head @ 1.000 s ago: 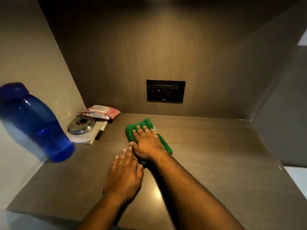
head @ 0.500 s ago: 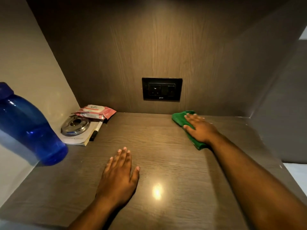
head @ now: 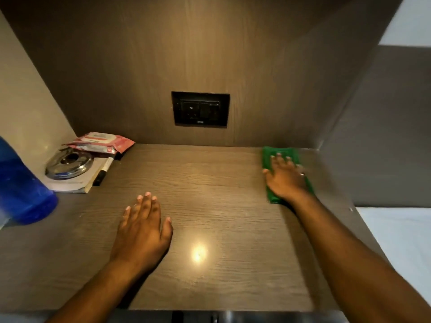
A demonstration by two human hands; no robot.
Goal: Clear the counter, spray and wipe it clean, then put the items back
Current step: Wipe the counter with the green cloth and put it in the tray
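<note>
1. Here, the green cloth (head: 271, 159) lies flat on the wood-grain counter (head: 210, 183) at its far right corner, close to the back wall and side panel.
2. Right hand (head: 285, 179) rests on top of it, fingers straight and slightly spread, pressing down; cloth shows beyond the fingertips and beside the wrist, long axis running near to far.
3. Right arm reaches out long; the unwiped run lies to its left, judged the likely direction of the next pass.
4. Left hand (head: 142, 231) flat on the counter, near centre, fingers together, thumb out, holding nothing.
5. Blue bottle (head: 21, 190), steel lid (head: 70, 165) on a book (head: 70, 185), marker (head: 103, 170), wipes pack (head: 102, 142) crowd the left corner.
</note>
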